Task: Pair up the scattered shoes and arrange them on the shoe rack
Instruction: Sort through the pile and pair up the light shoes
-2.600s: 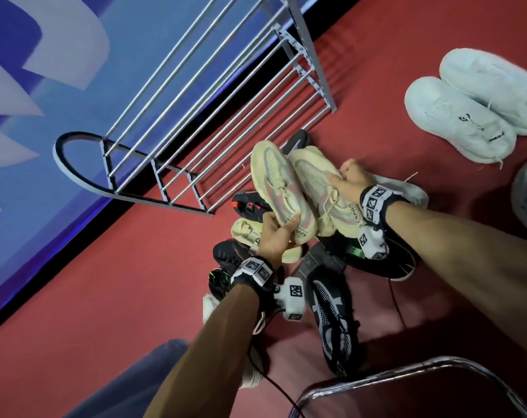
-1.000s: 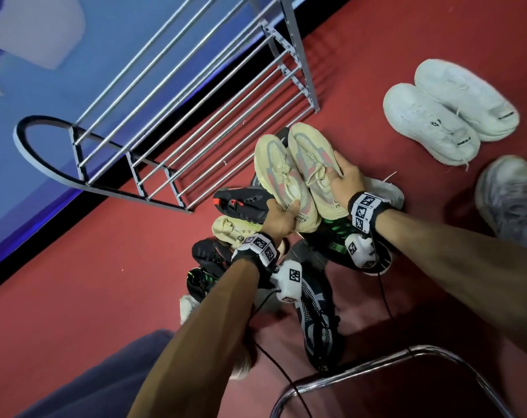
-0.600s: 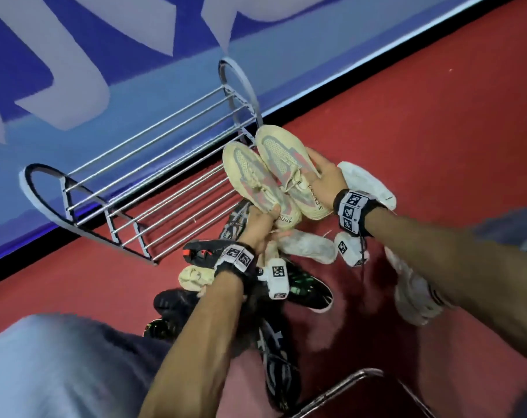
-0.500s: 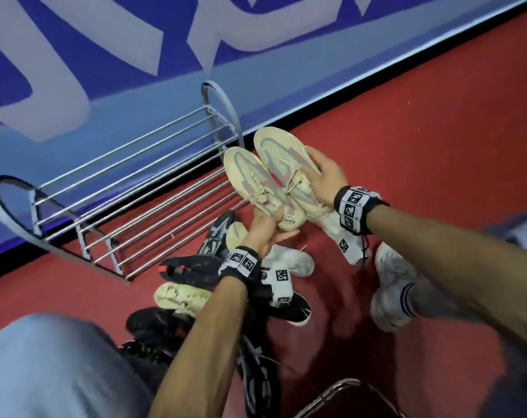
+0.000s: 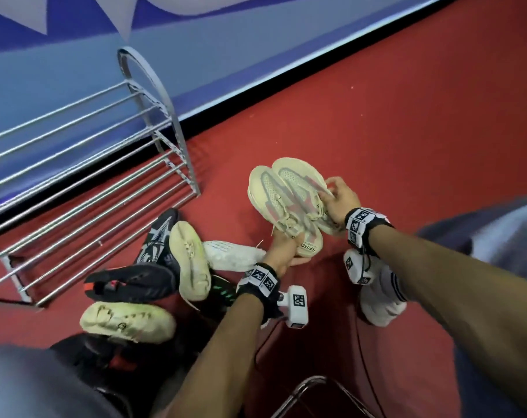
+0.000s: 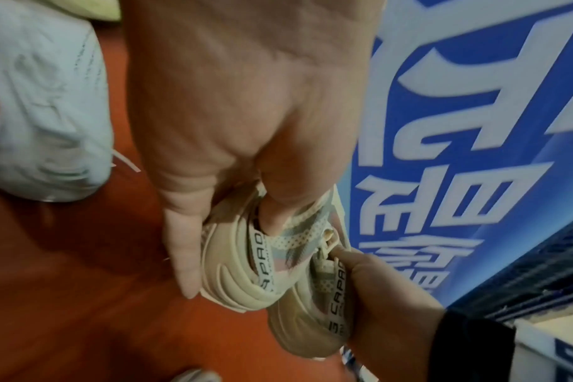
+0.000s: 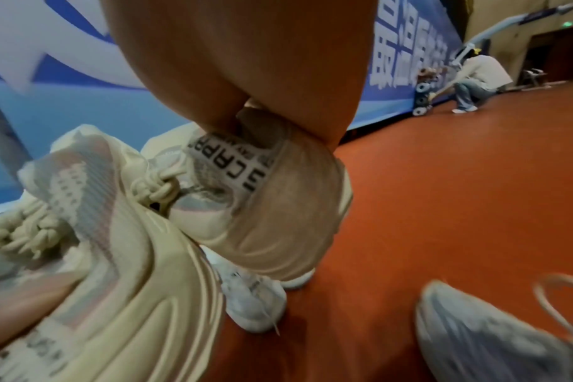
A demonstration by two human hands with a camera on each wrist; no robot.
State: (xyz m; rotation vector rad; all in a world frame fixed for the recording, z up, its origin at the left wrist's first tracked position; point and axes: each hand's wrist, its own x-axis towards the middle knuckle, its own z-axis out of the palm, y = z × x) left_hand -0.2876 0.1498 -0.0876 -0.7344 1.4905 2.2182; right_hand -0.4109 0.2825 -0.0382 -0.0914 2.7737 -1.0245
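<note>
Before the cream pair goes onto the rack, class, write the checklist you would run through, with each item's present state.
1. Two matching cream shoes held side by side: ok.
2. Left hand has a grip at one heel: ok.
3. Right hand has a grip on the other shoe: ok.
4. Pair on the shoe rack: not ok; it is held over the red floor, right of the rack.
5. Rack bars in view free of shoes: ok.
6. Rack steady against the wall: cannot tell.
</note>
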